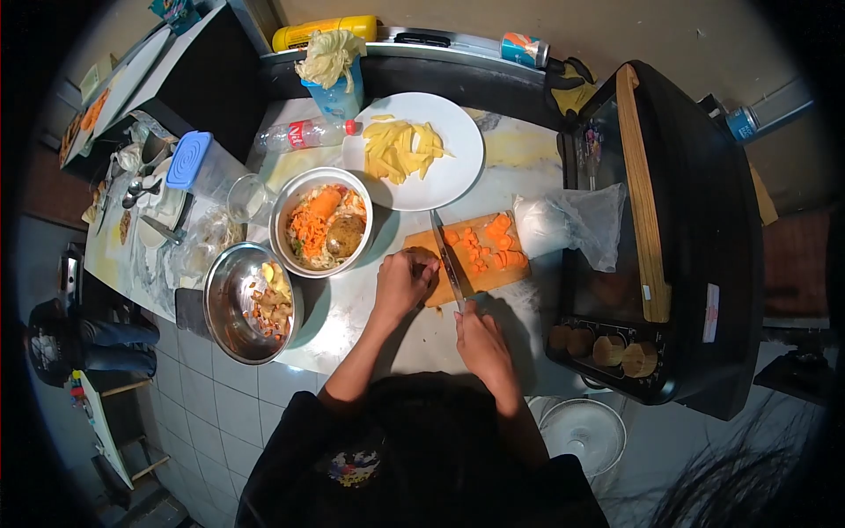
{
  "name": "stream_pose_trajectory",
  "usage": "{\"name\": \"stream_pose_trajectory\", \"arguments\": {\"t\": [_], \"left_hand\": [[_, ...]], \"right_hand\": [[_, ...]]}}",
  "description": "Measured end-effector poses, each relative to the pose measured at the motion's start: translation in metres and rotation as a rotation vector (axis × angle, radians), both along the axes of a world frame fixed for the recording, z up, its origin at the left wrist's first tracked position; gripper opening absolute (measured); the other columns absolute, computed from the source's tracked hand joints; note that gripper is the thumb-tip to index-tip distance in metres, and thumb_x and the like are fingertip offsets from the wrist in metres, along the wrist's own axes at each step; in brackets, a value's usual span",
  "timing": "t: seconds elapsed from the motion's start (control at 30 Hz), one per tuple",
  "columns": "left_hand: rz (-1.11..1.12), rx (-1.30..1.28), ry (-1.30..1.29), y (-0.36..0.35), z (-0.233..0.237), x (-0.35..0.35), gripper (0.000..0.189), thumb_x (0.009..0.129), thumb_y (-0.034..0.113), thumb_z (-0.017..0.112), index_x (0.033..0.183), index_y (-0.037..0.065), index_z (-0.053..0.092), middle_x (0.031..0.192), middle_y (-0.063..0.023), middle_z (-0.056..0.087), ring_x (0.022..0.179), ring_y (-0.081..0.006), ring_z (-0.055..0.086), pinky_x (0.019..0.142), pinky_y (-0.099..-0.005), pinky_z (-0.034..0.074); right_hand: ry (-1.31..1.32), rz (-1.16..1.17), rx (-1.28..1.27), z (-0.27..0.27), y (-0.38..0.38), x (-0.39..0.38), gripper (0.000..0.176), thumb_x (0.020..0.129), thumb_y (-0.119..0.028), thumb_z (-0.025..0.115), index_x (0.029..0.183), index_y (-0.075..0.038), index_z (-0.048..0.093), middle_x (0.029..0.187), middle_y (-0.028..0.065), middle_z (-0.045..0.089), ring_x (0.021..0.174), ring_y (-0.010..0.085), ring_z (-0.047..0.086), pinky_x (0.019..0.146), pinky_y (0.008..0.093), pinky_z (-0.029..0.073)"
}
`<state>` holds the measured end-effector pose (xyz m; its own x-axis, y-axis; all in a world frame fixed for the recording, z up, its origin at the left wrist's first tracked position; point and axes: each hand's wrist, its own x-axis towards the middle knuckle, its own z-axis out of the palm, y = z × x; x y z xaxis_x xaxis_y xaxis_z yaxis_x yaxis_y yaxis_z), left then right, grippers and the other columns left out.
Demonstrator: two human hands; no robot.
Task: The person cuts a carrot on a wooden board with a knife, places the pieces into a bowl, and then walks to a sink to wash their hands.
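Knife (445,251) gripped in right hand (482,339); left hand (403,282) clasps a brown item (423,257) (unclear what) on cutting board (489,280).

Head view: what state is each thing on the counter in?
Knife, gripped by right hand, blade over the cutting board.
Carrot, cut in pieces on the board.
Left hand, curled over a brown piece.
Plate, holding potato sticks.
White bowl, full of mixed vegetables.
Steel bowl, holding scraps.
Bottle, lying down, capped.
Container, lidded.
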<state>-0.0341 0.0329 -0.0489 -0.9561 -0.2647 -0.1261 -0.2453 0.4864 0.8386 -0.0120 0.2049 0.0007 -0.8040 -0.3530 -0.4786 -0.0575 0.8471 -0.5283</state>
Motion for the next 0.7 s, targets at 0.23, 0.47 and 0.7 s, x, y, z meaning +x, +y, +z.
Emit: {"name": "stream_pose_trajectory", "arguments": {"t": [0.23,0.47,0.7], "left_hand": [[0.009,0.024,-0.024,0.002,-0.003,0.001,0.011,0.083,0.006,0.072,0.092,0.000,0.074,0.088,-0.0146,0.073,0.082,-0.0280,0.071,0.076,-0.0353,0.053],[0.034,0.083,0.019,0.003,-0.005,0.003,0.008,0.078,0.003,0.072,0.086,0.003,0.074,0.081,-0.0153,0.070,0.068,-0.0314,0.067,0.066,-0.0357,0.052],[0.020,0.038,0.053,0.001,-0.007,0.003,0.010,0.080,0.004,0.071,0.088,0.002,0.074,0.082,-0.0157,0.071,0.072,-0.0321,0.069,0.067,-0.0360,0.053]], "right_hand": [[0.041,0.014,0.005,0.002,-0.001,0.000,0.030,0.100,-0.021,0.046,0.111,0.007,0.049,0.084,0.0346,0.062,0.083,0.0538,0.060,0.075,0.0585,0.047],[0.098,0.021,0.021,-0.006,-0.007,0.006,0.026,0.100,-0.017,0.046,0.105,0.008,0.048,0.080,0.0338,0.062,0.080,0.0517,0.062,0.072,0.0579,0.049],[0.072,0.058,0.078,0.001,-0.013,0.004,0.023,0.092,-0.002,0.046,0.109,0.014,0.049,0.086,0.0330,0.066,0.086,0.0471,0.067,0.075,0.0507,0.054]]}}
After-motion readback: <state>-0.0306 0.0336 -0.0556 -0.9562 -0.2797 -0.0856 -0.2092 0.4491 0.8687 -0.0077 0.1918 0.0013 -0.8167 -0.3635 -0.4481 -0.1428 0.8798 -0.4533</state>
